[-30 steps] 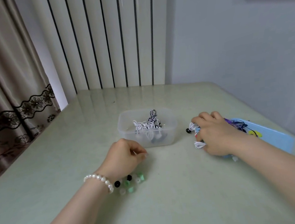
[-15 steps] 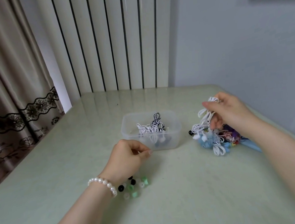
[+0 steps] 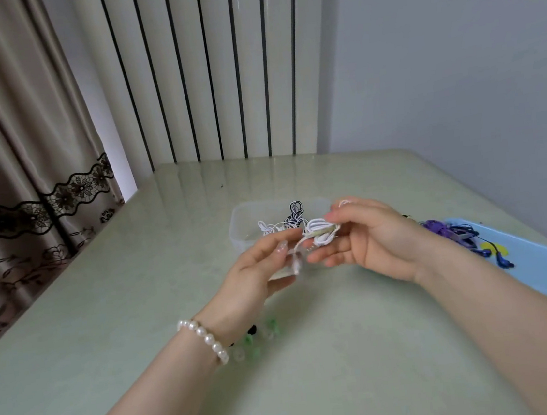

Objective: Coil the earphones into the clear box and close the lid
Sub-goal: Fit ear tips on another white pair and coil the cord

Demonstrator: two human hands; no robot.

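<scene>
Bare worktop [image 3: 320, 389] lies before the clear box [image 3: 239, 231]; above it, right hand [image 3: 368, 244] and left hand [image 3: 256, 277] pinch white earphones [image 3: 319, 232].

a bundled pair of white earphones [image 3: 320, 232] was held above the table, its cord wound into a small tight coil, with a short loose end trailing down and to the left. just behind it the clear box [image 3: 241, 226] sat on the table, open-topped, rectangular with rounded corners, already holding white earphones and a dark striped coil [image 3: 295, 212] standing up at the back. the blue lid [image 3: 531, 268] lay flat on the table to the right, apart from the box.
</scene>
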